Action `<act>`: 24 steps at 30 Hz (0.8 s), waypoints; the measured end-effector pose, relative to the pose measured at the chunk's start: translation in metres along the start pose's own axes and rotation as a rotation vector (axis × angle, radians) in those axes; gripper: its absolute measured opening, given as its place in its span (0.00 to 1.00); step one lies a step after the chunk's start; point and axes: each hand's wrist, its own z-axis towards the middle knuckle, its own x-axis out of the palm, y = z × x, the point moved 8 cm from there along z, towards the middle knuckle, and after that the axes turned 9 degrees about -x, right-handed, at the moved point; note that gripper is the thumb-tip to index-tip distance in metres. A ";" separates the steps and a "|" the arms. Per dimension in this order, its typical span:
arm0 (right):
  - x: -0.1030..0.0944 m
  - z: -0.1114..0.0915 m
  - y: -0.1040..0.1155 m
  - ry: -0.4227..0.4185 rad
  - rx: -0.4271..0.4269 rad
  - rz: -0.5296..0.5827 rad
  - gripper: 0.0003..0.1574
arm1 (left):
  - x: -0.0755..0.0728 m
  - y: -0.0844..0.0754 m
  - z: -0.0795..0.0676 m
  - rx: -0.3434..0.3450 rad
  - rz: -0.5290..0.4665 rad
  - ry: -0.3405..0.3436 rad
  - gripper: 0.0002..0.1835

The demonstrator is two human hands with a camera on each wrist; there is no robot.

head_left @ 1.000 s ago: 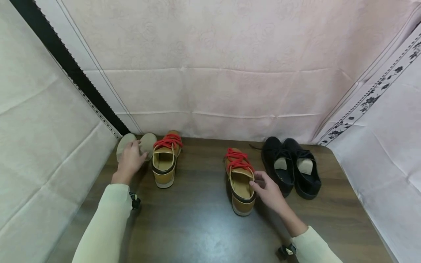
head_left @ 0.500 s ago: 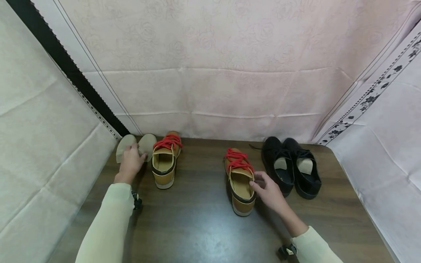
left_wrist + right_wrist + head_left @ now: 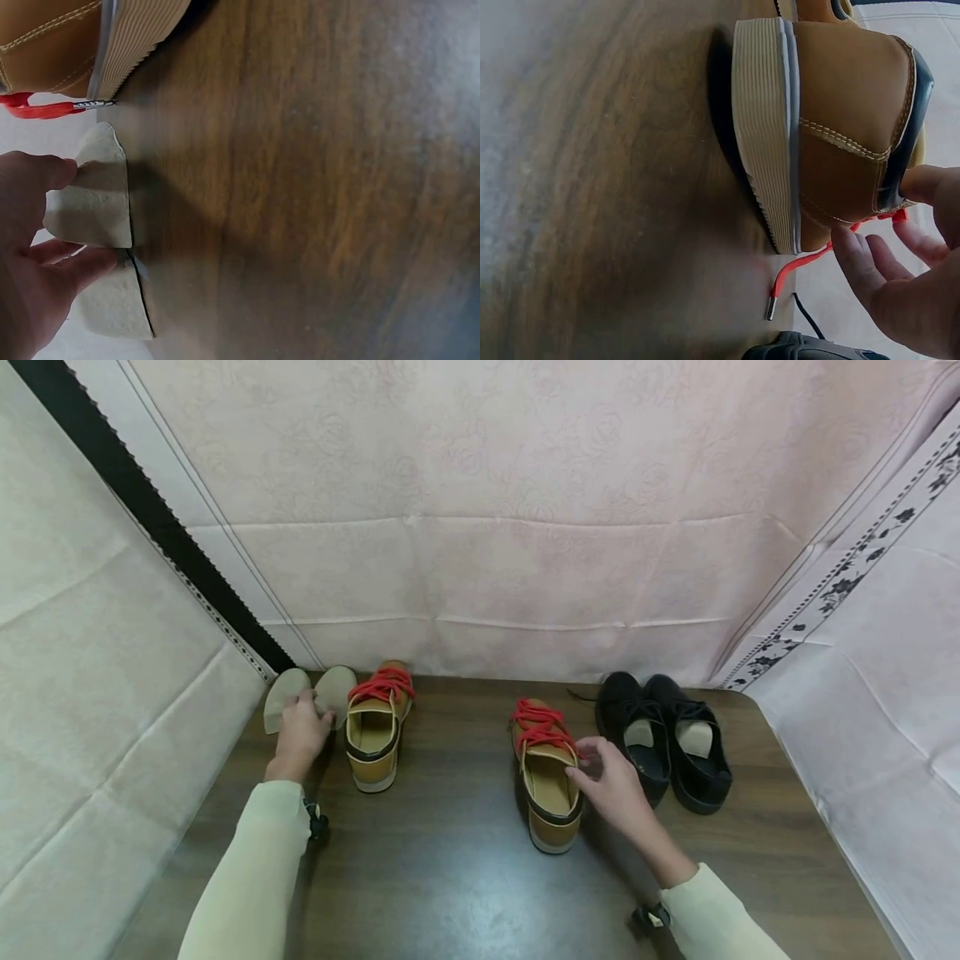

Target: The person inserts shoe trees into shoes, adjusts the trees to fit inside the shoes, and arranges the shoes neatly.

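Two pale beige, round-topped pieces, kind not clear, sit by the back covering at the left: a right one point(image 3: 94, 199) and a left one point(image 3: 116, 300). My left hand point(image 3: 300, 735) touches them, its thumb over the right piece and fingers where the two meet. Beside it stands a tan shoe with red laces point(image 3: 371, 727). The matching tan shoe point(image 3: 551, 793) stands apart, right of centre. My right hand point(image 3: 617, 783) has its thumb at that shoe's collar and its fingers loosely spread along the outer side, by the laces; whether they press is unclear.
A pair of black lace-up shoes, a left one point(image 3: 641, 756) and a right one point(image 3: 701, 760), stands close to the right hand. White coverings rise at the back point(image 3: 480, 568), left point(image 3: 112, 693) and right point(image 3: 885, 710) of the brown wood-look surface point(image 3: 450, 827).
My right hand shifts slightly up the shoe's side, its fingers now nearer the laces. The left hand slides very slightly down and right. The tan shoes stay in place.
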 end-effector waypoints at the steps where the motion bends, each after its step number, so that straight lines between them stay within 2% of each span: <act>1: 0.000 0.000 0.001 0.000 -0.008 -0.005 0.23 | 0.001 0.000 0.000 -0.003 -0.004 -0.001 0.31; 9: 0.001 0.002 0.000 0.010 -0.030 -0.001 0.19 | 0.005 0.004 -0.001 -0.018 -0.018 0.005 0.33; 15: 0.001 0.004 -0.001 0.033 -0.039 -0.001 0.19 | 0.002 0.001 -0.002 -0.020 -0.027 0.016 0.33; 24: 0.003 0.003 -0.004 0.063 -0.019 0.003 0.20 | -0.009 -0.003 -0.008 0.018 -0.050 -0.026 0.33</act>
